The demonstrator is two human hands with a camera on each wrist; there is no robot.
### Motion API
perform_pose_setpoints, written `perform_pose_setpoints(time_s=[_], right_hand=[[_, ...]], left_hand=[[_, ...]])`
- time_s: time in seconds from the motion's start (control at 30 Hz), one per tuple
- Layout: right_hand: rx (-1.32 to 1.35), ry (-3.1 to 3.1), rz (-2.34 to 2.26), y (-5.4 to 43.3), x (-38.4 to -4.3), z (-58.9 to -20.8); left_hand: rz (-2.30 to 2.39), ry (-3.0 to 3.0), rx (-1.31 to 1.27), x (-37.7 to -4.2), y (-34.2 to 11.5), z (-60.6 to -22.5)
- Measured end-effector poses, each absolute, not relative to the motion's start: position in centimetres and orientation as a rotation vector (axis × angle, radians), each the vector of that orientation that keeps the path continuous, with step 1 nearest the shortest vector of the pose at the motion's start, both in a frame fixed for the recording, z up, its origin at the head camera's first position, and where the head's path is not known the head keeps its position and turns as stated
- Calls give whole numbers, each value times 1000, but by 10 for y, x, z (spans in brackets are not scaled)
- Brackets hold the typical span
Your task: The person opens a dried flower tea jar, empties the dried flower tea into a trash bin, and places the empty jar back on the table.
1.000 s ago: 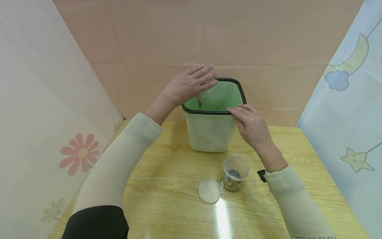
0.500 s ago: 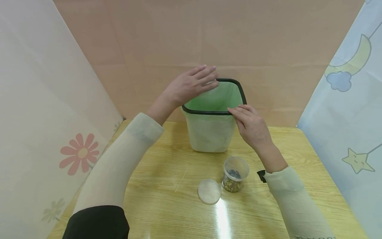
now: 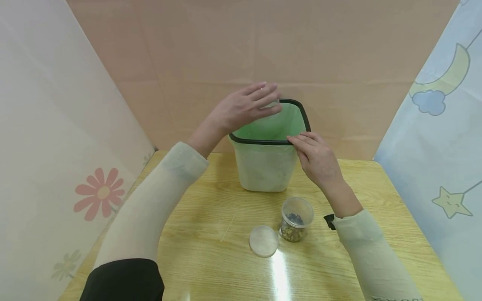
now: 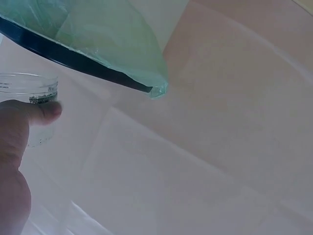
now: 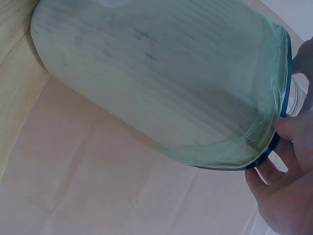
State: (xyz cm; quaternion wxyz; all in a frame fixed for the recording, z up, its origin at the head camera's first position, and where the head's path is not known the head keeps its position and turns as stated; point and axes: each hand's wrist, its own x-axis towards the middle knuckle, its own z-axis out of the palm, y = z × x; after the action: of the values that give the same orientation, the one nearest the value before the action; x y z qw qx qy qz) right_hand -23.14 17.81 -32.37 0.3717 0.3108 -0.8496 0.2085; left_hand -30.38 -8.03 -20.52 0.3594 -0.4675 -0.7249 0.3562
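Note:
Over the mouth of the white bin, my left hand grips a clear jar with its thumb along the side. Dark specks cling inside the jar, which the hand mostly hides in the head view. A green bag lines the bin, and a black ring runs round its rim. My right hand pinches this rim at the near right corner, thumb outside and fingers over the edge, as the right wrist view shows.
A second clear jar stands in front of the bin, with dark bits above yellowish pieces. Left of it lies a round translucent lid. A small black object shows by the right cuff. Behind the wooden table rises a peach backdrop.
Brown material was falling from under my left hand into the bin a second ago; no stream shows now. That hand has shifted slightly right. My right hand has stayed on the rim.

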Motion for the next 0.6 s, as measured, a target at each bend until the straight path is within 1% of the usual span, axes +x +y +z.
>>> perform_pose_setpoints(time_s=[0.23,0.6], right_hand=[[798,-2183,536,178,-231,-324],[796,-2183,546,178,-229,-321]], left_hand=[[1054,-1807,-1187,-303,-75,-206],[927,-1866,-1244,-305,-69,-208]])
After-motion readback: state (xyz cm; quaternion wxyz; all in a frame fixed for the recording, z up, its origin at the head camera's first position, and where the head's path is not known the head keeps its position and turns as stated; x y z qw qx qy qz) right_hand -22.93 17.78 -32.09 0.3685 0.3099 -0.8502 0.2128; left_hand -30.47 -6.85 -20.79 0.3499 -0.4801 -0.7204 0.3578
